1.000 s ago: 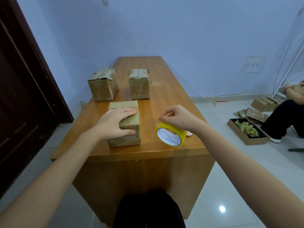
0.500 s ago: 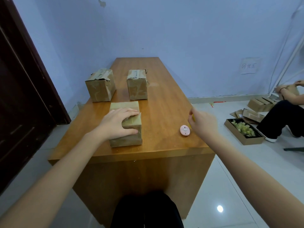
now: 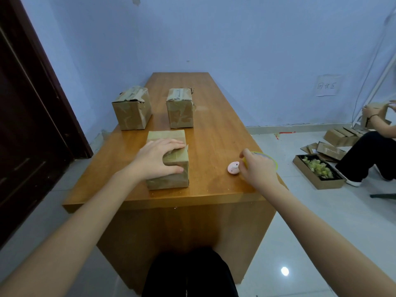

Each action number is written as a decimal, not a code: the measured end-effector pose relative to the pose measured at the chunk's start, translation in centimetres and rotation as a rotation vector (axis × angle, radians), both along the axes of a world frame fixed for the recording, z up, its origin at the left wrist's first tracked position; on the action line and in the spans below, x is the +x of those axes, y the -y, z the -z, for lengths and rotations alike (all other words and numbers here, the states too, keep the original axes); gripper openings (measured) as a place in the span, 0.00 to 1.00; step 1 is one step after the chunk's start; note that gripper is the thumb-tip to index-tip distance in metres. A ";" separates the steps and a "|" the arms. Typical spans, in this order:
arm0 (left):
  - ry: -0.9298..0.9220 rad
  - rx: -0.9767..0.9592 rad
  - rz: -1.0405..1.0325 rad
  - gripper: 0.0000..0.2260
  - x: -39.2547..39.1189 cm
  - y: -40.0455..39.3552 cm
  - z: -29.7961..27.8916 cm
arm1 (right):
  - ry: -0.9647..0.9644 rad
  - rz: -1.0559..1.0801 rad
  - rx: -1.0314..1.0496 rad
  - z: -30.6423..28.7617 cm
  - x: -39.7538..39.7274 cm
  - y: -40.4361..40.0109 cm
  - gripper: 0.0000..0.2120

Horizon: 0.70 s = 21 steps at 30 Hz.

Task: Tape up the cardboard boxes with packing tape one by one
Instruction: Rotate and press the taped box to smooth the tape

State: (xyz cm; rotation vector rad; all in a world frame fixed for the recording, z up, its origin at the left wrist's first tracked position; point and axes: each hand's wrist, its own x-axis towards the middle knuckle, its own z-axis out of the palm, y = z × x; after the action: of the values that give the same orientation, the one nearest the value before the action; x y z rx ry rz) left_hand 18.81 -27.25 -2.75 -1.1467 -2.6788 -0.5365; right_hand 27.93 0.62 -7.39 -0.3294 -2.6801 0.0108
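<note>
A small cardboard box [image 3: 171, 181] with shiny tape over its top lies near the front of the wooden table [image 3: 216, 129]. My left hand [image 3: 158, 158] rests flat on its top and grips its near corner. My right hand [image 3: 257, 168] is at the table's right edge, closed on the yellow roll of packing tape [image 3: 271, 160], which is mostly hidden behind the hand. A small pink cutter [image 3: 233, 167] lies on the table just left of that hand. Two taped boxes, one on the left [image 3: 131, 110] and one on the right [image 3: 181, 111], stand further back.
A dark door [image 3: 25, 116] is on the left. On the floor at right another person [image 3: 372, 146] sits handling cardboard, with flat boxes [image 3: 342, 136] and an open tray of green pieces [image 3: 319, 171] nearby. My dark-clothed lap [image 3: 188, 273] is under the table's front edge.
My right hand carried the tape roll from beside the near box out to the table's right edge and lowered it. The pink cutter came into view. The left hand stayed on the box.
</note>
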 end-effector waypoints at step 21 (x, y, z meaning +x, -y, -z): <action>-0.034 0.017 0.024 0.30 -0.1 0.1 0.5 | 0.002 -0.147 0.049 1.1 0.5 -0.3 0.11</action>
State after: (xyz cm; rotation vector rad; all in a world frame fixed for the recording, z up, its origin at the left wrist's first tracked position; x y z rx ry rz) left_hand 18.67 -27.38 -3.22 -1.1739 -2.6307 -0.5373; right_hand 28.45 0.96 -8.45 -0.1172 -2.6961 -0.0111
